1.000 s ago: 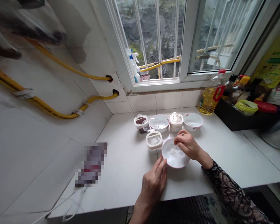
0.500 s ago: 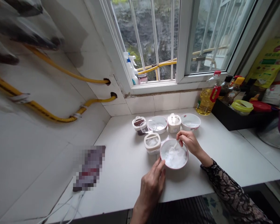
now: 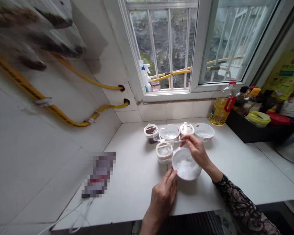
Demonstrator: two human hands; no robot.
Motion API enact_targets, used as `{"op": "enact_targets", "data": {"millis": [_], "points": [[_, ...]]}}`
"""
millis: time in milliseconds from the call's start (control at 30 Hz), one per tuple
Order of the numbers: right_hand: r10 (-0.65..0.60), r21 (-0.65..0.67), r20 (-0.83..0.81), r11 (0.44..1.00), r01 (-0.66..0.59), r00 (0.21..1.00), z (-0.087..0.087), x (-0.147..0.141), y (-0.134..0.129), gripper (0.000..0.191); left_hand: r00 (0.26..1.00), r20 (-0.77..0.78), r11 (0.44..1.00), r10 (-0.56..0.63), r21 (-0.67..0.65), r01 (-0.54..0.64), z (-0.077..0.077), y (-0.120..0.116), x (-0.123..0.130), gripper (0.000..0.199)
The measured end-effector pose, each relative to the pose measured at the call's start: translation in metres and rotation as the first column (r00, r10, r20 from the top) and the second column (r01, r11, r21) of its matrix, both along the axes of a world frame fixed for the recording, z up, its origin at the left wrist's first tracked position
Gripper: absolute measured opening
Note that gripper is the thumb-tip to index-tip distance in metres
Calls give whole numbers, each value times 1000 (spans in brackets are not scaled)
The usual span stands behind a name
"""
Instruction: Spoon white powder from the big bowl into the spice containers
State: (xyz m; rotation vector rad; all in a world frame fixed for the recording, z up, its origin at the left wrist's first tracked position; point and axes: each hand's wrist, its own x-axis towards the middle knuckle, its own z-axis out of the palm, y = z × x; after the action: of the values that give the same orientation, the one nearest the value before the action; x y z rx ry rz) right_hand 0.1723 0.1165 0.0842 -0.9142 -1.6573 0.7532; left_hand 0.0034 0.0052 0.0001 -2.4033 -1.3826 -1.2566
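– Spoon point(image 3: 178, 141) moved! Half a second ago its end was down in your bowl point(image 3: 182, 155); now it's up at the back right edge of the tub point(image 3: 164, 160). Can't tell if it's touching. Where's the bowl sitting?

– Just right of centre, a bit below the middle of the frame, upright on the counter point(image 3: 137, 182), with a heap of white stuff point(image 3: 186, 168) in it. Your tub's right beside it on the left, flap up, white stuff in there too.

– And your hands?

– Your right hand point(image 3: 196, 151) is closed in a pinch on the spoon handle, above the bowl's upper right rim. Your left hand point(image 3: 163, 192) is still at the bowl's lower left rim, fingers fairly straight and touching it. Can't tell if you've really got a grip there.

– What else is near you?

– Up behind, from left to right: a tub of dark-red bits point(image 3: 151, 130), a second bowl point(image 3: 170, 134), another lidded tub point(image 3: 187, 129) partly behind your right hand, and a third bowl point(image 3: 204, 130). Oil bottle point(image 3: 220, 111) is further right, by the black box point(image 3: 242, 129).
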Motion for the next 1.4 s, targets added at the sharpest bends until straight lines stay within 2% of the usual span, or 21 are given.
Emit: {"op": "enact_targets", "data": {"millis": [33,67,133,167,233,367,433,600,700,867,967,1067,1200,1400], "points": [[-17,140,108,990,2,994,1,-5,-3,17,1000,-2,1000,-1,0,1,0,0,0,36],[-27,286,211,958,-35,977,1,-8,-5,17,1000,-3,1000,-2,0,2,0,0,0,37],[-57,484,360,865,-134,931,1,-13,-8,21,1000,-2,1000,-8,-1,8,0,1,0,38],[-69,532,397,830,-168,915,0,-13,-9,23,1000,-1,1000,-11,-1,11,1,1,0,38],[-76,542,387,825,-160,919,0,-10,-10,24,1000,2,1000,-14,-2,14,1,1,0,39],[-99,413,196,910,9,976,1,9,-9,18,1000,11,1000,-5,-27,5,1,0,-1,39],[-104,371,174,928,33,979,0,19,-7,20,1000,7,1000,-2,-30,2,1,-1,-1,38],[33,314,415,933,-177,909,-11,28,-1,21,1000,-1,1000,-3,-26,3,1,-1,-1,38],[97,287,477,922,-260,873,-16,25,-1,22,1000,0,1000,4,-29,-4,2,-2,-1,36],[146,100,419,974,-206,896,-13,23,-5,23,1000,4,999,0,-33,0,1,-2,-1,35],[177,-4,328,983,-186,928,-11,22,-6,24,1000,12,999,3,-33,-2,1,-2,-1,37],[184,-160,141,974,-160,973,-10,22,-4,21,1000,13,999,4,-39,-3,1,-2,0,38],[157,-340,-105,922,-184,982,-11,23,2,17,1000,15,999,10,-33,-10,1,-2,-1,38],[91,-434,-202,884,-172,975,-11,24,5,16,1000,14,1000,0,-26,1,0,-2,-1,38]]}}
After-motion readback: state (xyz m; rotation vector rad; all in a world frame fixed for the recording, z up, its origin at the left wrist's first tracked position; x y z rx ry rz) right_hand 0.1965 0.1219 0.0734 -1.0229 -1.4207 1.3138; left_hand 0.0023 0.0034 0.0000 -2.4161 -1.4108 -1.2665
